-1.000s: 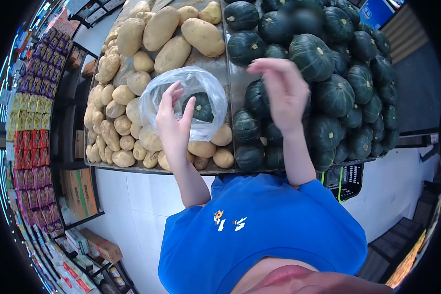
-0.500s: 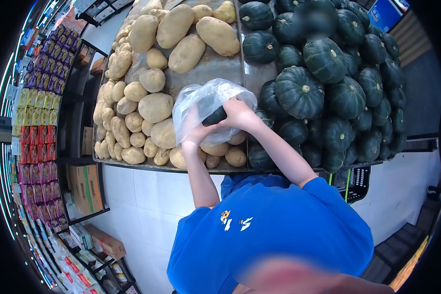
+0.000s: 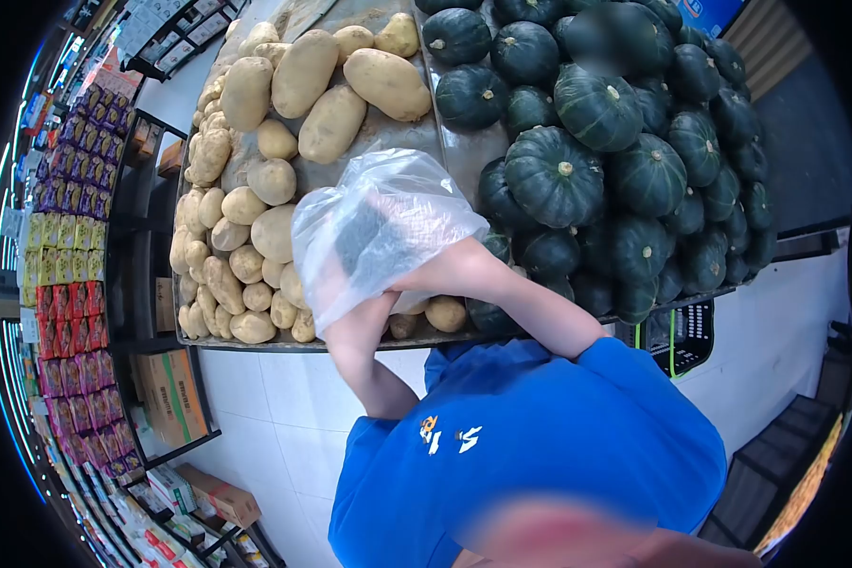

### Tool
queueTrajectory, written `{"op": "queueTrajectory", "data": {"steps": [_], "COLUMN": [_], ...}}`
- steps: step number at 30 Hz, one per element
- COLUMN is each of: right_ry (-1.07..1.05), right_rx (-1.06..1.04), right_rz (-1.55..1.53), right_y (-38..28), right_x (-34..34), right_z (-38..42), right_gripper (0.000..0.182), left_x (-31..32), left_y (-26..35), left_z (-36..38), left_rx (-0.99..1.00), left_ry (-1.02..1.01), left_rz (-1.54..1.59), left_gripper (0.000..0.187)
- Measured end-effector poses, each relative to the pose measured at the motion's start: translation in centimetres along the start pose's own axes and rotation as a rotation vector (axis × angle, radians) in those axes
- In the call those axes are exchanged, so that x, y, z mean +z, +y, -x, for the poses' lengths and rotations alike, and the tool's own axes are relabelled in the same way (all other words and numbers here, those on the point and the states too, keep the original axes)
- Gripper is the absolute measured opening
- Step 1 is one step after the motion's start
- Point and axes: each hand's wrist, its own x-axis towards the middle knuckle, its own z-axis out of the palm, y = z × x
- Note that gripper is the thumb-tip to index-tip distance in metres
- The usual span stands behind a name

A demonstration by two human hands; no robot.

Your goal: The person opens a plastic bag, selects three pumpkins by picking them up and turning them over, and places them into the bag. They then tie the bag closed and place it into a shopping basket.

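A clear plastic bag (image 3: 388, 185) is draped over both my hands, above the potatoes. Through its cloudy film shows a dark green pumpkin (image 3: 367, 244), its outline blurred by the plastic. My left hand (image 3: 336, 287) is inside the bag at the pumpkin's left and near side, its fingers seen only dimly through the film. At the lower right, my right hand (image 3: 437, 269) is curled against the pumpkin, partly under the bag's edge. Both hands are closed around the pumpkin, though folds of plastic hide most fingertips.
Potatoes (image 3: 305, 74) of several sizes lie on the display stand's left side. Green pumpkins (image 3: 554, 177) are piled on its right. A black shopping basket (image 3: 693, 339) sits below the stand's near edge. Shelves of packaged goods (image 3: 71, 246) and a cardboard box (image 3: 172, 398) stand left.
The bag has come down over the pumpkin and both hands, covering more of them. My left hand has moved left and nearer to me. The view has shifted slightly.
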Motion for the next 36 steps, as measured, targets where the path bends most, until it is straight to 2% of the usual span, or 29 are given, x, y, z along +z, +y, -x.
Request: {"op": "queueTrajectory", "data": {"steps": [1,3,5,6,7,8,9,11,13,15,17,18,20,21,22,25,29,31,33,36], "right_ry": [0.039,0.08,-0.121,-0.122,-0.335,-0.549,-0.552,-0.537,-0.507,-0.293,-0.174,-0.142,-0.1,0.009,0.118,0.256,0.493,0.625,0.658,0.586], "right_rx": [-0.053,-0.107,-0.036,-0.036,0.078,0.193,0.191,0.095,0.071,-0.006,0.001,0.011,0.026,0.02,0.016,0.104,0.177,0.08,0.087,0.076], "right_rz": [-0.052,-0.103,-0.14,-0.142,-0.106,-0.069,-0.07,-0.151,-0.174,-0.164,-0.144,-0.145,-0.143,-0.087,-0.029,0.042,0.096,0.254,0.308,0.224], "right_y": [-1.0,-2.3,-3.0,-3.1,-3.1,-3.2,-3.4,-3.6,-3.6,-4.0,-4.4,-4.5,-4.3,-4.1,-4.0,-3.5,-1.3,0.5,2.7,5.1], "right_x": [-1.0,-2.8,-4.2,-4.7,-5.1,-5.5,-6.1,-7.3,-8.0,-9.0,-9.9,-10.4,-10.9,-11.1,-11.3,-12.1,-12.0,-11.7,-11.5,-11.1], "right_z": [0.7,1.1,0.9,0.7,0.4,0.3,0.3,0.7,1.2,1.6,2.0,2.2,2.7,3.0,3.3,3.6,2.4,1.1,-0.3,-1.2], "right_gripper": [0.076,0.073,0.069,0.069,0.069,0.068,0.068,0.068,0.065,0.063,0.062,0.063,0.064,0.063,0.064,0.064,0.062,0.057,0.057,0.058], "left_x": [-0.8,-1.9,-2.8,-3.1,-3.3,-3.6,-3.7,-3.2,-2.7,-1.7,-0.3,-0.2,0.8,1.2,1.5,3.6,6.9,9.1,10.5,12.0], "left_y": [1.2,3.0,2.1,1.7,1.9,2.3,2.5,2.2,2.9,3.6,4.4,4.8,5.8,6.1,6.2,6.9,7.5,6.5,5.8,4.4], "left_z": [0.2,0.8,1.7,1.9,1.8,1.6,1.5,1.9,1.5,1.3,0.9,0.4,0.1,-0.1,-0.6,-1.8,-5.5,-8.2,-10.2,-11.5], "left_rx": [0.001,-0.119,-0.08,-0.043,-0.046,-0.043,-0.039,-0.019,0.093,0.081,0.056,0.117,0.072,0.025,0.076,-0.01,0.053,0.152,0.195,0.149], "left_ry": [-0.003,-0.015,-0.062,-0.109,-0.108,-0.231,-0.351,-0.283,-0.189,-0.162,-0.073,-0.095,-0.092,-0.089,-0.115,-0.116,-0.024,0.04,0.066,0.105], "left_rz": [0.002,0.302,0.177,0.053,0.052,0.1,0.147,0.163,0.306,0.376,0.698,0.67,0.707,0.744,0.688,0.715,0.653,0.569,0.5,0.509], "left_gripper": [0.063,0.069,0.075,0.08,0.08,0.086,0.092,0.095,0.096,0.098,0.1,0.102,0.102,0.102,0.101,0.108,0.1,0.095,0.09,0.088]}}
